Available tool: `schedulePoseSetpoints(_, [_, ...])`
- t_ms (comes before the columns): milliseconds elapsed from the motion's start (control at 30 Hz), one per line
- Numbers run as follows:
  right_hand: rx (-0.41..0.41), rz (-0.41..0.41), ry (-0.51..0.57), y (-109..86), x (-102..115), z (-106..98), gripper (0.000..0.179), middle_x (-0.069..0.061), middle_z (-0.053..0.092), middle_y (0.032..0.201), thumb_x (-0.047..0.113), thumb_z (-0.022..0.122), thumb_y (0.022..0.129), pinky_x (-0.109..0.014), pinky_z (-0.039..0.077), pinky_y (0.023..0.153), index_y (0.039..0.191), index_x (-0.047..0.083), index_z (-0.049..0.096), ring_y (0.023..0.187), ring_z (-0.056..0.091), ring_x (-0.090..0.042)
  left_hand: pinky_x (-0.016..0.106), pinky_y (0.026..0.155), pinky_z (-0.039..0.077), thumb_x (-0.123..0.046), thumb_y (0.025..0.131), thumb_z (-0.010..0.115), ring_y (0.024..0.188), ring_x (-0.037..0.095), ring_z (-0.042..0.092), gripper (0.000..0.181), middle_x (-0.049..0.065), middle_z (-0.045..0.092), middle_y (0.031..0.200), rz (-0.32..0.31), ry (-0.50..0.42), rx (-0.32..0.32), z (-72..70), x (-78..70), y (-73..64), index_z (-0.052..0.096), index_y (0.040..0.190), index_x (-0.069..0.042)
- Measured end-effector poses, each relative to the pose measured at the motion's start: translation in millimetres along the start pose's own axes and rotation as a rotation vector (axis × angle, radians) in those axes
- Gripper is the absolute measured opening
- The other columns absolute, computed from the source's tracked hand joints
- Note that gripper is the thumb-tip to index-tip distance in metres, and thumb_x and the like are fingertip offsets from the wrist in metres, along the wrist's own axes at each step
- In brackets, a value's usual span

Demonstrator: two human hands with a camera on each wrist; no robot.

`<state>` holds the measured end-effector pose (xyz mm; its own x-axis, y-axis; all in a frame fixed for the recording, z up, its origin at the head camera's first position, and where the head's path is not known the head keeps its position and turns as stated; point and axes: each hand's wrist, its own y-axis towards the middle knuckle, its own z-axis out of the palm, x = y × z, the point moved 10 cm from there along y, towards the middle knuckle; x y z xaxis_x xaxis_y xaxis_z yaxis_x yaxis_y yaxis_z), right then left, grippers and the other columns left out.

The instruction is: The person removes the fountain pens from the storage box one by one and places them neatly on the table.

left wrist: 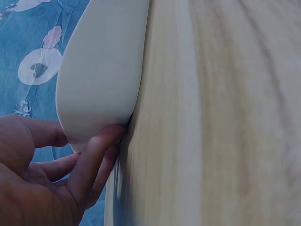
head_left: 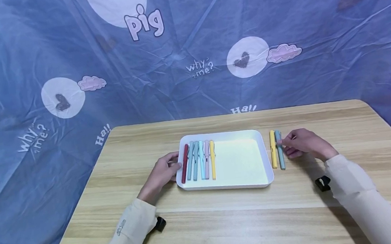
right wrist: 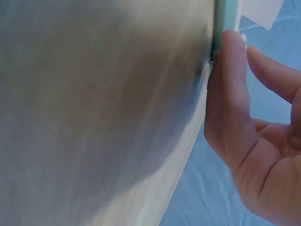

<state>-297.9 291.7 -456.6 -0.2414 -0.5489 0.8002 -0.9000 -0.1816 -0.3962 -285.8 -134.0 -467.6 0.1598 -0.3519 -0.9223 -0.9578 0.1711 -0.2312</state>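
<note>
A white tray [head_left: 239,185] lies on the table, and my left hand [head_left: 164,169] grips its left end. In the left wrist view, the thumb is at the rim and the fingers [left wrist: 96,150] lie against the outer wall. Several capped pens stand side by side in the tray's left half: a dark red pen [head_left: 185,165], two grey-blue ones, a light cyan pen [head_left: 202,163], a pink pen [head_left: 207,162] and a yellow pen [head_left: 213,162]. Right of the tray, my right hand [head_left: 301,144] pinches a teal pen [head_left: 281,160] near its clip, beside another yellow pen [head_left: 274,153].
The wooden table [head_left: 239,228] has rounded back corners. Behind it hangs a blue printed cloth [head_left: 178,92]. Dark wrist devices [head_left: 323,183] are on both cream sleeves [head_left: 351,177].
</note>
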Motion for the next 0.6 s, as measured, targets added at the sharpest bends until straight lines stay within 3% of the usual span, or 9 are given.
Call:
schedulePoseSetpoints(200, [0.024,-0.102,0.037,-8.4,13.2,-5.2,0.06,-0.034,0.06,0.127,0.028,0.049,0.112,-0.038,0.062,0.09,0.142,-0.023,0.036,0.108,0.067,-0.028,0.037,0.071,0.065,-0.007,0.104,0.057,0.106,0.029,0.067,0.049,0.022,0.062,0.131,0.0,0.0,0.002,-0.2,0.1,0.6,0.048,0.152,0.0])
schedulePoseSetpoints(433, [-0.011,-0.168,0.023,-15.7,27.5,-15.3,0.064,-0.035,0.056,0.135,0.032,0.044,0.113,-0.038,0.06,0.094,0.146,-0.022,0.034,0.114,0.065,-0.026,0.037,0.071,0.064,-0.007,0.105,0.057,0.107,0.029,0.067,0.049,0.022,0.062,0.132,0.005,0.004,0.006,-0.2,-0.3,0.1,0.047,0.153,-0.001])
schedulePoseSetpoints(600, [0.007,-0.198,0.033,-19.6,42.5,-12.5,0.073,-0.038,0.05,0.143,0.04,0.043,0.113,-0.042,0.058,0.099,0.151,-0.02,0.027,0.13,0.055,-0.046,0.036,0.071,0.064,-0.008,0.105,0.057,0.109,0.029,0.066,0.05,0.021,0.061,0.134,0.0,0.006,0.006,-0.6,1.3,0.6,0.047,0.153,-0.002])
